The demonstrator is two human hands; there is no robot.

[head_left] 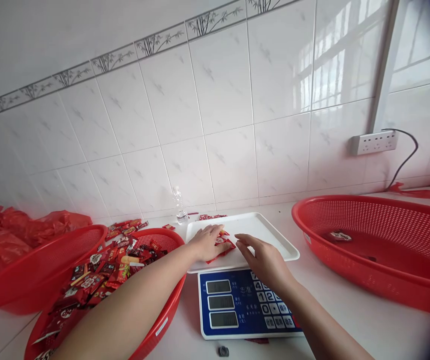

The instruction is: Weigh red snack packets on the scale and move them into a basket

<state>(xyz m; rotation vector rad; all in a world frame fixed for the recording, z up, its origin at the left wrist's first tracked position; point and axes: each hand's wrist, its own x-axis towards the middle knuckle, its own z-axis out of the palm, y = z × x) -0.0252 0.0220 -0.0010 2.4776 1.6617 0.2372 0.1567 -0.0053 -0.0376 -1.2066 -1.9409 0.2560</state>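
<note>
My left hand (207, 243) is over the white tray of a weighing scale, fingers and thumb spread around a few small red snack packets (220, 242). The palm hides part of them, and some touch the thumb. My right hand (263, 257) hovers at the tray's right side, fingers bent and thumb apart, with nothing visible in it. The scale tray (275, 235) sits behind a blue keypad panel (233, 295) with three displays. Below my left forearm, a red basket (165, 320) holds many mixed red packets (105, 270).
To the right stands a large red basket (365, 280) with a packet inside. Another red basket (42, 260) and red plastic bags (49, 225) lie at left. A clear bottle (179, 206) and loose packets (128, 227) are by the tiled wall. A small dark object (223, 351) lies before the scale.
</note>
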